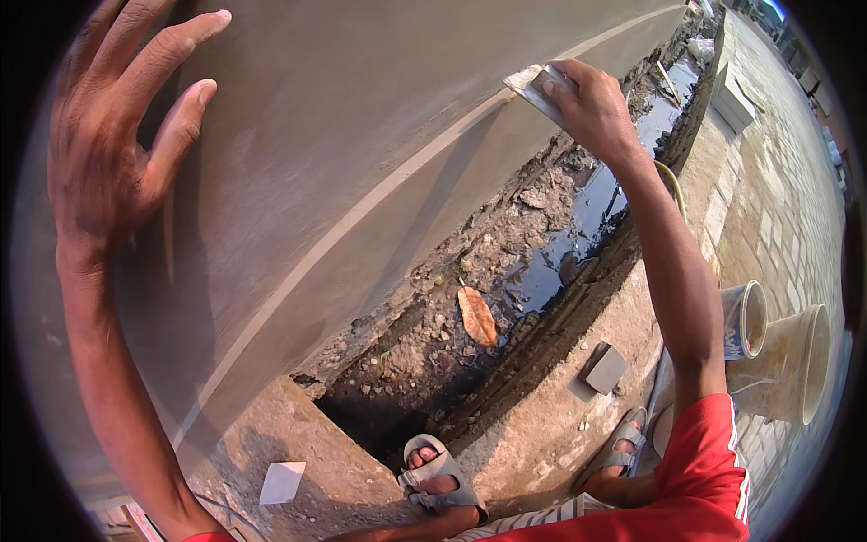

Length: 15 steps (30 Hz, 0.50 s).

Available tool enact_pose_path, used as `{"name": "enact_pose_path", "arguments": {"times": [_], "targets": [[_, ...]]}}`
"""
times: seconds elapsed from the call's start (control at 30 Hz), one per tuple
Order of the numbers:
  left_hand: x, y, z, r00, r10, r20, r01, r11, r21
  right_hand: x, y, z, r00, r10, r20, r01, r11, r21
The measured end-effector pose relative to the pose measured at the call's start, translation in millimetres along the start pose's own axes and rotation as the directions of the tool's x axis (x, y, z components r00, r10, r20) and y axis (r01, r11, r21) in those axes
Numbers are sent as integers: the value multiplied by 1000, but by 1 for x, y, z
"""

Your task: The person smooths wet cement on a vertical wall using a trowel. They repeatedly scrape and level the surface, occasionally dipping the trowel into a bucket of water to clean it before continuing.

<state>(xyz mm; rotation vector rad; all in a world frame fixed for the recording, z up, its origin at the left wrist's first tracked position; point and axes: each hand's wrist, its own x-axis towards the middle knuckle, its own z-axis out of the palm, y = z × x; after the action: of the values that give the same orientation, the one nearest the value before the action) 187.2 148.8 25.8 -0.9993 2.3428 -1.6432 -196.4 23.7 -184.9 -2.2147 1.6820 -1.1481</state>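
My right hand [591, 104] grips a small flat grey scraper-like plate [549, 107], its outer end caked with pale material. The plate is held at the grey plastered wall [343, 108], where a lighter band [361, 212] runs along the surface. The exact kind of tool is partly hidden by my fingers. My left hand [113, 135] is spread wide over the wall at the upper left, holding nothing. Whether its palm touches the plaster, I cannot tell.
A drain [542, 271] with dark water, rubble and a brown leaf [477, 316] runs along the wall's foot. My sandalled feet stand on concrete beside it. A grey block [603, 369], a white square piece [283, 482], two buckets [786, 370] and a pale block [733, 98] lie around.
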Motion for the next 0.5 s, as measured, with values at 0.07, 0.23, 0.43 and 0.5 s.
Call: {"name": "enact_pose_path", "arguments": {"times": [0.07,0.23,0.43,0.5], "targets": [[-2,10,14,1000,-6,-19,6,1000,-29,15,34,-4,999,33,29,-30,995,-91],[-3,6,8,1000,5,5,-5,1000,-9,31,50,11,996,0,87,12,991,-133],[-2,0,4,1000,-2,18,2,1000,14,19,28,32,987,-125,102,137,983,-118],[-1,5,8,1000,-15,20,15,1000,10,9,11,34,972,-107,209,135,982,-128]]}}
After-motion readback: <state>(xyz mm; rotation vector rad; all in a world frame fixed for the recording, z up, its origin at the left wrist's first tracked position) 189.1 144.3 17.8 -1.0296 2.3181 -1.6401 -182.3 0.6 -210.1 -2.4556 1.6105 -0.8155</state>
